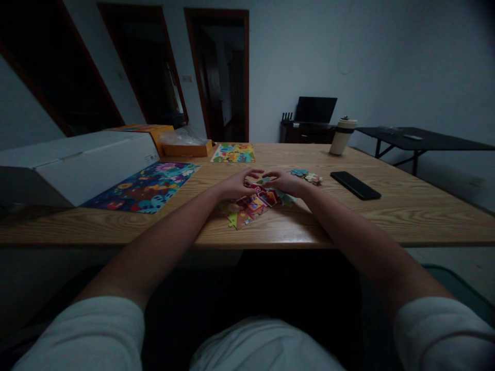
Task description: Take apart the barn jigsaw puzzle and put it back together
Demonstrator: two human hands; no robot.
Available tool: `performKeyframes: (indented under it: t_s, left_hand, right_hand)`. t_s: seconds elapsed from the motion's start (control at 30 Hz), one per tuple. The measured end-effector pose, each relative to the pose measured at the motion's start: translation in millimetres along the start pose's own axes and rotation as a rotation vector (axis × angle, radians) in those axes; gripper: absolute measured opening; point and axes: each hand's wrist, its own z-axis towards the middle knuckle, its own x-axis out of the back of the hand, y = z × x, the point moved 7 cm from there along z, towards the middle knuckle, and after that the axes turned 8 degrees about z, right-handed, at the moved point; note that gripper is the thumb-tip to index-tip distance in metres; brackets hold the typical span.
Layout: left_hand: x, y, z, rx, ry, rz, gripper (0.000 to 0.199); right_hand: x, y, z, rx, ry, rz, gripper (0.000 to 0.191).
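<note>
A partly joined jigsaw puzzle (pixel 253 205) with red, yellow and green parts lies near the table's front edge. Over its left far side is my left hand (pixel 236 185), its fingers curved and the thumb apart from them, touching the puzzle. My right hand (pixel 286 184) reaches in from the other side, with fingers bent down on a pale green jigsaw piece (pixel 266 181) at the far edge. The fingers partly hide that piece. Just beyond my right hand sits a small pile of loose jigsaw pieces (pixel 309 176), some blue-green and some cream.
On the wooden table (pixel 410 219) a black phone (pixel 356 185) and a cream cup (pixel 343 136) stand to the right. At left are a large white box (pixel 93 159), a dark blue puzzle (pixel 147 188), an orange box (pixel 187 149) with clear plastic, and a yellow puzzle (pixel 234 153).
</note>
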Motion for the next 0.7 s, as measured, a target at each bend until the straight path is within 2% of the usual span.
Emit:
performKeyframes:
  t_s: [0.07, 0.2, 0.4, 0.7]
  left_hand:
    - [2.2, 0.2, 0.7, 0.014, 0.028, -0.026, 0.063]
    - [6.7, -0.9, 2.0, 0.034, 0.071, -0.043, 0.065]
    - [0.6, -2.2, -2.8, 0.153, 0.011, -0.199, 0.071]
    - [8.4, -8.8, 4.2, 0.077, 0.12, -0.208, 0.076]
  right_hand:
    - [-1.3, -3.5, -1.0, 0.04, -0.012, -0.066, 0.042]
    - [-4.4, -13.2, -5.1, 0.115, -0.034, -0.081, 0.037]
    - [-2.4, -22.2, -6.9, 0.178, -0.007, 0.027, 0.029]
    - [-2.5, -39.6, -11.8, 0.316, 0.009, 0.127, 0.024]
